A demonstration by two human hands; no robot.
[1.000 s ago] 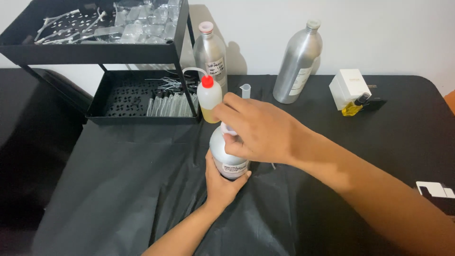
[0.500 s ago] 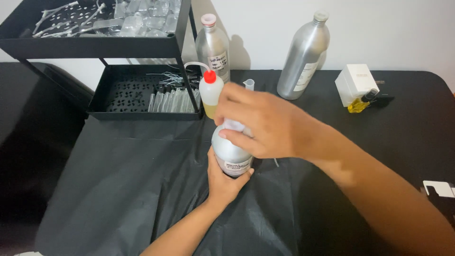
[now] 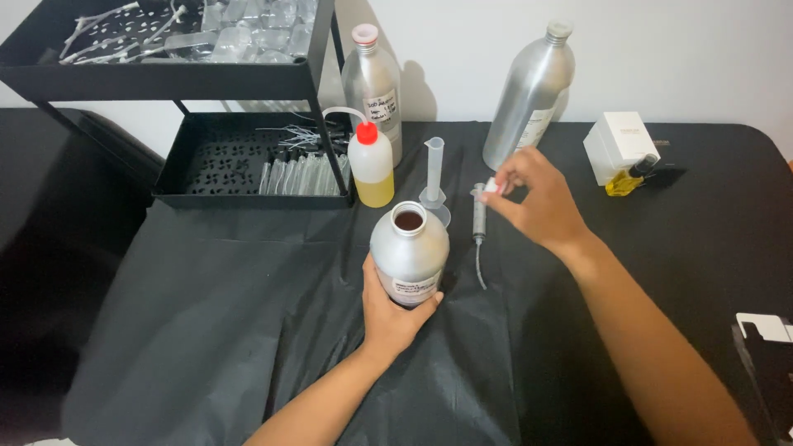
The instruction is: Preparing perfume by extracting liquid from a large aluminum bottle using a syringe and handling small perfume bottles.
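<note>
My left hand (image 3: 388,310) grips the body of an upright silver metal bottle (image 3: 408,252) on the black cloth. Its mouth is uncovered and dark inside. My right hand (image 3: 533,198) hovers to the right of it and pinches a small white cap (image 3: 492,186) between the fingertips. Just below that hand a syringe (image 3: 478,223) with a thin tube lies on the cloth. A small clear measuring cylinder (image 3: 434,177) stands behind the bottle, beside a squeeze bottle (image 3: 371,168) of yellow liquid with a red tip.
Two tall silver bottles (image 3: 373,78) (image 3: 529,95) stand against the wall. A black two-tier rack (image 3: 211,78) with clear tubes and parts fills the back left. A white box (image 3: 619,142) and small yellow vial (image 3: 624,177) sit back right. A white-edged object (image 3: 764,330) lies at the right edge.
My right hand was over the top of the silver bottle; it has lifted off to the right with the small white cap, and the bottle's mouth now shows. The left hand keeps its grip.
</note>
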